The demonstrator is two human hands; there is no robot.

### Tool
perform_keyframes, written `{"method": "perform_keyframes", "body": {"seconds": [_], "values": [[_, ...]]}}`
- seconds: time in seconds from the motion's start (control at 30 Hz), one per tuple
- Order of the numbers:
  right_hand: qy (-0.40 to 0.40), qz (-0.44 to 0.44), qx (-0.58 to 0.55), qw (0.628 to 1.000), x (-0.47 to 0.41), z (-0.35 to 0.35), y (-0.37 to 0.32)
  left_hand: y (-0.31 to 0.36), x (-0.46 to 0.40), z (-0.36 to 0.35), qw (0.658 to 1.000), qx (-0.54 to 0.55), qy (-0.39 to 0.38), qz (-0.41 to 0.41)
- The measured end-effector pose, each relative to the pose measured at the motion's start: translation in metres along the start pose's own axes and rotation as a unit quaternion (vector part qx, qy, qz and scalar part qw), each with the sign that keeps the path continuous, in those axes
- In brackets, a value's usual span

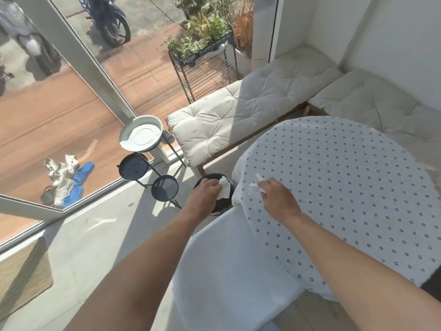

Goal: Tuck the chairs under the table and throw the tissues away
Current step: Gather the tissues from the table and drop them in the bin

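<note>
White crumpled tissue (224,187) hangs pinched in the left hand (207,189) over the dark round bin (220,206) at the frame's centre, while the right hand (278,197) has its grip clamped on a second white tissue wad (254,188) above the round bench in its dotted white cloth (346,187). Let go off-centre, either tissue might catch the rim and drop to the floor.
</note>
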State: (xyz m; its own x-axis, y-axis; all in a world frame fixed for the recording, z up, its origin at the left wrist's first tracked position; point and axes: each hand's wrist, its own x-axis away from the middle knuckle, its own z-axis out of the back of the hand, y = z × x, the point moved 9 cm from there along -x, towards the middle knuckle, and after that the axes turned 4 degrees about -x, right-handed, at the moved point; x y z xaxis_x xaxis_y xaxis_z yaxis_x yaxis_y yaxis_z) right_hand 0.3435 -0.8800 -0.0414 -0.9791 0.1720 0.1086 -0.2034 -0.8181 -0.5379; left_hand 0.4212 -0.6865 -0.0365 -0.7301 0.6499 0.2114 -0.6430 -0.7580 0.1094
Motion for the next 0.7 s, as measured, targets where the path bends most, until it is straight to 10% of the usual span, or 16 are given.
{"method": "perform_keyframes", "body": {"seconds": [0.7], "values": [[-0.076, -0.051, 0.0, 0.996, -0.125, -0.168, -0.068, -0.177, -0.077, -0.092, 0.997, 0.061, -0.055, 0.011]]}}
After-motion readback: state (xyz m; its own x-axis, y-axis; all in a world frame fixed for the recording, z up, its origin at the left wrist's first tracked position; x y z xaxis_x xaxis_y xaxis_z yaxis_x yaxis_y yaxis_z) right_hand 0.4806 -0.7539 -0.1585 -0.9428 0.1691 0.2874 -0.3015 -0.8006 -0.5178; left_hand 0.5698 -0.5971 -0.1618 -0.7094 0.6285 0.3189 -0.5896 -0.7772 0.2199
